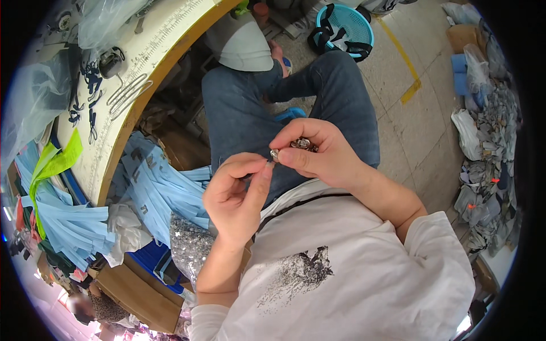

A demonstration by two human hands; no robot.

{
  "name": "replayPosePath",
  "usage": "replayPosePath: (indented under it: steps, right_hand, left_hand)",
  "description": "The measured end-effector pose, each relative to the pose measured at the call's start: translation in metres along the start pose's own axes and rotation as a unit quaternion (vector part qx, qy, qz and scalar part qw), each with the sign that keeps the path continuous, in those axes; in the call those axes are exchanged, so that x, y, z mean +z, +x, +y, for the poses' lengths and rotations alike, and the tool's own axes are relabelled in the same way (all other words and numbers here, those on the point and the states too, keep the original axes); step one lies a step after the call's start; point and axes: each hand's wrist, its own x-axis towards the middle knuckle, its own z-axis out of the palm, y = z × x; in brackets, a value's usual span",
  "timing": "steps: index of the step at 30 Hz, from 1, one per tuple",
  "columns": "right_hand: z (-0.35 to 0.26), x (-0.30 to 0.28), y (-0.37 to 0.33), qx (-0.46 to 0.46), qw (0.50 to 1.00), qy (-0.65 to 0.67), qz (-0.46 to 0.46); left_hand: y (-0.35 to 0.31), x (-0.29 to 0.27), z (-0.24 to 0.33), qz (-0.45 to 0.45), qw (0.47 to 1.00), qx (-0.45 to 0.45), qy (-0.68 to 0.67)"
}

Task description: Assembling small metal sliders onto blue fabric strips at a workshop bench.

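Note:
Above my lap, the two hands meet fingertip to fingertip. My right hand (321, 154) is closed, with a small shiny metal piece (274, 154) pinched between thumb and forefinger. More shiny metal pieces (301, 143) sit in the curl of its fingers; their exact kind is too small to tell. My left hand (239, 190) pinches thumb and forefinger together against the near end of that piece. A tiny dark bit (269, 161) shows at its fingertips, and I cannot make out what it is.
A curved worktable (165, 48) at the left bears dark cords (92, 77) and bent wire (128, 94). Light blue fabric strips (159, 187) hang below it, beside a clear bag of shiny bits (190, 244). A turquoise basket (355, 28) stands ahead; grey scraps (489, 153) pile at right.

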Motion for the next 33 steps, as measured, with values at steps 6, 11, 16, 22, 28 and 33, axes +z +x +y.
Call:
replayPosePath:
  steps: [6,11,16,22,28,33]
  right_hand:
    - [0.004,0.000,0.002,-0.045,0.995,-0.088,0.004]
    - [0.002,0.000,0.002,-0.082,0.987,-0.140,-0.003]
    - [-0.001,-0.005,0.003,0.048,0.997,-0.067,-0.005]
    - [0.005,-0.004,0.005,0.064,0.998,-0.006,0.017]
    - [0.004,0.001,0.007,0.077,0.996,0.015,0.039]
    - [0.009,0.000,0.007,0.061,0.997,0.021,0.038]
  left_hand:
    - [0.000,0.001,0.001,0.004,0.995,-0.064,-0.073]
    - [-0.001,0.002,0.001,0.022,0.999,-0.047,0.001]
    - [0.004,-0.001,-0.002,0.038,0.993,-0.007,0.111]
    - [0.016,0.000,-0.003,-0.016,0.911,0.205,0.358]
    - [0.021,0.001,-0.016,0.012,0.895,0.267,0.358]
    - [0.024,0.004,-0.015,0.025,0.890,0.269,0.368]
